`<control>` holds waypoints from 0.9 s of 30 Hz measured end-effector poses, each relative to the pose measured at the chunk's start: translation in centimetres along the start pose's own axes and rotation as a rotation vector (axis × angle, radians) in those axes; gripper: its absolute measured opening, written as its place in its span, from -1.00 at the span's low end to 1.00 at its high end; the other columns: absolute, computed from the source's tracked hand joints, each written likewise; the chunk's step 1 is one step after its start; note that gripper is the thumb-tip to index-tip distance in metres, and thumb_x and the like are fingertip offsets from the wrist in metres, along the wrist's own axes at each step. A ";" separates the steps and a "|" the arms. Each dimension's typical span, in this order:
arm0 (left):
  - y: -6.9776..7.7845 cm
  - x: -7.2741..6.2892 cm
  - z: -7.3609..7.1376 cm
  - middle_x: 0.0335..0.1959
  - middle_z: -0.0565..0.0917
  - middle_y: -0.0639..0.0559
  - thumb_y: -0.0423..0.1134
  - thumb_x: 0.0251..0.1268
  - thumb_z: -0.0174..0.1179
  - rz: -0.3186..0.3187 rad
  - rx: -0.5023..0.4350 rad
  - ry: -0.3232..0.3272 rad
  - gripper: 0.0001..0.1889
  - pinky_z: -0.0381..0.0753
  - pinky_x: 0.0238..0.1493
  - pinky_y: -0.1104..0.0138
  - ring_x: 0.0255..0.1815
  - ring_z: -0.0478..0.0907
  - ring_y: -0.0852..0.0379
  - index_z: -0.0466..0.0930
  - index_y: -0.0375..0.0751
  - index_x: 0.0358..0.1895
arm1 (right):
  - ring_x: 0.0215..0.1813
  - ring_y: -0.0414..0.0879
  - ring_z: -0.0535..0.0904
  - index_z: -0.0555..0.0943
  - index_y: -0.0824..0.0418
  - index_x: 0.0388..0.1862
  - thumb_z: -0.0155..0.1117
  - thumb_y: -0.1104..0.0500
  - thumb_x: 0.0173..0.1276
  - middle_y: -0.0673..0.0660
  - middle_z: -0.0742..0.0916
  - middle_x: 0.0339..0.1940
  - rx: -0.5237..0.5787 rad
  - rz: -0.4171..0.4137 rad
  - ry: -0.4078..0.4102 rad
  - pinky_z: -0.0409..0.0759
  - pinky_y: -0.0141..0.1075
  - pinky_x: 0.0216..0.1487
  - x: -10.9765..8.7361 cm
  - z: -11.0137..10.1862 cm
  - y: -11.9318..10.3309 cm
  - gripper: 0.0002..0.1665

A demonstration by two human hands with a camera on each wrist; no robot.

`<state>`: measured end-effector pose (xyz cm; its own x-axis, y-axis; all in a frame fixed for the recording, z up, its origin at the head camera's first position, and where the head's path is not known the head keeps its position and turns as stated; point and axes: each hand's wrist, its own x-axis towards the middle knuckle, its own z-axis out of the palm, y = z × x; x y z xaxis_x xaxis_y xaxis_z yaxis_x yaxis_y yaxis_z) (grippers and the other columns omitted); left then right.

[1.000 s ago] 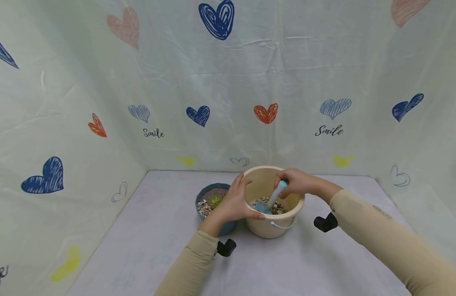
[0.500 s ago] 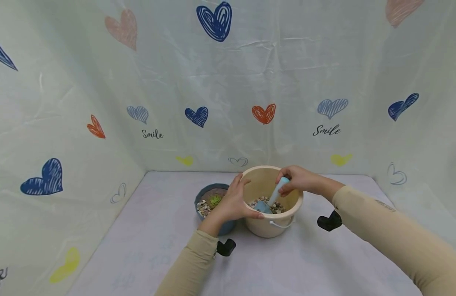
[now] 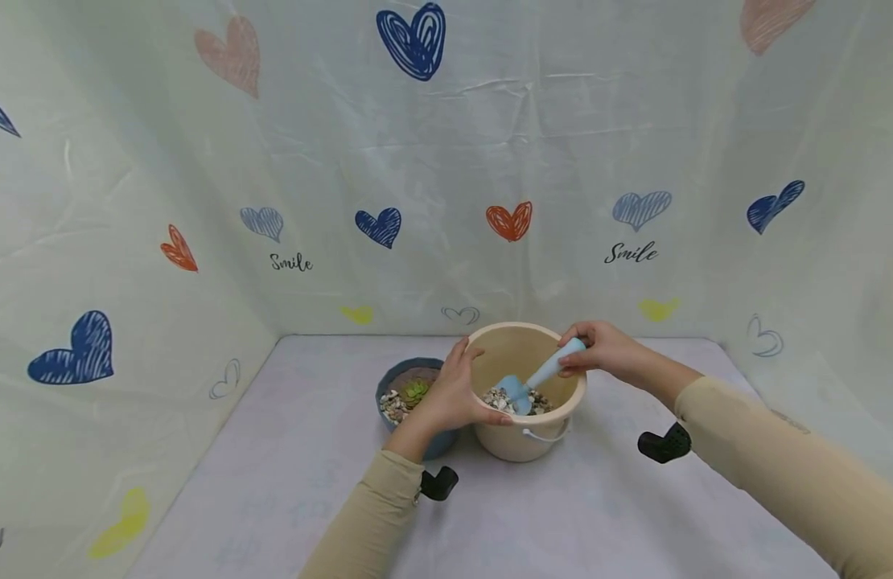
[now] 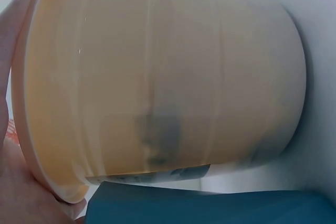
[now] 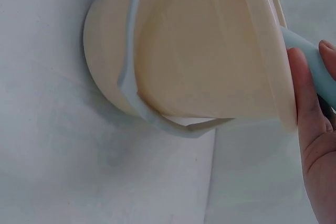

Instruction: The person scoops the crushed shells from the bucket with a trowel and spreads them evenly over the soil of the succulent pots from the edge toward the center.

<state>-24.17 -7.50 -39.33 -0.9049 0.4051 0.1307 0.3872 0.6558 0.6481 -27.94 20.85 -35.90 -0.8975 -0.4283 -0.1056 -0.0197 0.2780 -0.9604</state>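
Observation:
A cream bucket [image 3: 512,444] stands on the table with small mixed stones [image 3: 499,400] inside. My left hand [image 3: 452,394] grips its rim from the left, thumb at the near side and fingers spread along the edge. In the left wrist view the thumb hooks under the rim of the bucket [image 4: 184,61]. My right hand [image 3: 607,352] holds a light blue hand shovel [image 3: 548,370] by the handle, over the right rim. The shovel's blade is down among the stones, tilted to the left. In the right wrist view the fingers lie beside the shovel handle [image 5: 315,64], close to the rim.
Left of the bucket, partly behind my left hand, stands a blue pot [image 3: 439,447] with a green succulent [image 3: 416,392] and stones. The bucket's white bail [image 3: 546,437] hangs at the front. A heart-printed sheet [image 3: 446,161] rises behind the table.
My right hand has moved up and to the right, and the shovel handle leans further over. More of the blade shows among the stones. The left hand keeps its hold on the rim.

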 end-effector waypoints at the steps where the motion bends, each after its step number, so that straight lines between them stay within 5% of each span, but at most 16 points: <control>1: 0.0 0.0 0.0 0.56 -0.13 -0.21 0.13 -0.34 0.63 -0.003 -0.002 0.001 0.24 0.19 0.34 -0.12 0.53 -0.12 -0.22 0.12 -0.23 0.48 | -0.24 0.00 0.72 0.40 0.56 -0.08 0.25 0.49 0.29 0.33 0.63 -0.24 0.010 -0.003 0.007 0.66 -0.18 -0.12 -0.1 0.0 0.1 -0.72; 15: 0.5 -0.3 1.3 0.56 -0.13 -0.21 0.19 -0.37 0.62 -0.038 -0.013 0.074 0.26 0.24 0.31 -0.13 0.51 -0.06 -0.25 0.12 -0.24 0.48 | -0.25 -0.06 0.73 0.32 0.63 0.10 0.24 0.41 0.36 0.24 0.70 -0.28 0.121 -0.006 0.145 0.64 -0.20 -0.07 -2.5 0.3 1.2 -0.55; 27: 2.0 -0.8 2.8 0.54 -0.09 -0.24 0.23 -0.42 0.62 -0.075 -0.002 0.175 0.29 0.26 0.31 -0.09 0.50 -0.04 -0.27 0.14 -0.28 0.46 | -0.29 -0.11 0.72 0.29 0.59 0.08 0.15 0.45 0.39 0.18 0.68 -0.27 0.229 -0.027 0.254 0.65 -0.25 -0.10 -3.9 0.6 1.8 -0.63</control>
<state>-22.17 -4.77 -40.23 -0.9483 0.2382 0.2097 0.3170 0.6785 0.6627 -24.16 22.50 -37.39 -0.9796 -0.1971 -0.0394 0.0287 0.0566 -0.9980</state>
